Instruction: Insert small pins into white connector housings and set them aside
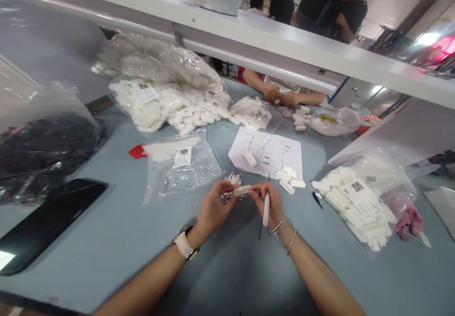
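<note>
A small white plastic strip with a row of slots (242, 190) is pinched by the fingers of my left hand (217, 205). My right hand (272, 205) has its thumb and fingertips at the strip's right end. Also gripped in that hand is a slim tool with a white handle (266, 210); a thin dark rod runs past it, and I cannot tell whether the two are one piece. Just beyond my left fingertips lies a pile of tiny white parts (232, 179). Several white plastic blocks (290, 181) rest to the right, partly on a printed sheet (265, 152).
Bags of white blocks stand at the back left (152, 102) and right (359, 202). A flat clear bag (183, 164) and a dark phone-like slab (50, 226) lie leftward. Across the table, another person's hands (280, 97) work below a white shelf (284, 45).
</note>
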Tool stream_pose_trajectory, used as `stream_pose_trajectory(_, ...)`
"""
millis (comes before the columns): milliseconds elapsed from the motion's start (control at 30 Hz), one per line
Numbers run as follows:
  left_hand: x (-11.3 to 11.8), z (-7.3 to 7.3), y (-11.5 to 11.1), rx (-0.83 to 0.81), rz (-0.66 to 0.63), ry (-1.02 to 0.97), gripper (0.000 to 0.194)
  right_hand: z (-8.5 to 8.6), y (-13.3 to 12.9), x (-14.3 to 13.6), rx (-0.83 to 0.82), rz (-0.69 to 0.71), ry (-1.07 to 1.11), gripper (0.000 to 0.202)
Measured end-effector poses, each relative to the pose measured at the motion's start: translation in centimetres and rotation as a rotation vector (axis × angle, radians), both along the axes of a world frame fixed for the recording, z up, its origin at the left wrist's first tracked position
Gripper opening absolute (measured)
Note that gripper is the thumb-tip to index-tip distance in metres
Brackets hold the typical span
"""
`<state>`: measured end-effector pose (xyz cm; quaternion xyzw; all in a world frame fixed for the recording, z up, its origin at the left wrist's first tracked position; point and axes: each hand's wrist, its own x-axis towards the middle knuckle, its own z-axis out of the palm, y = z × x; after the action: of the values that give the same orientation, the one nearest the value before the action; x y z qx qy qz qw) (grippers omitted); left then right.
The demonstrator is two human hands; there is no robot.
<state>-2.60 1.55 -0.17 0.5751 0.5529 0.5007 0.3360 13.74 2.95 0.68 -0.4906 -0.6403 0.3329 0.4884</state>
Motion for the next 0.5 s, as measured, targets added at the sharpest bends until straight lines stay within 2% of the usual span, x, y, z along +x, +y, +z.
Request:
stream_pose_trajectory(167, 0.4, 0.1, -0.4, 0.017, -0.042, 0.017, 0.023, 0.1, -0.2, -0.4, -0.032, 0.022, 0.040, 0.033)
stream_pose_trajectory(500, 0.5, 0.1, -0.5, 0.006, -0.040, -0.012, 0.024, 1.1, -0.3, -0.3, 0.121, 0.051, -0.147, 0.028)
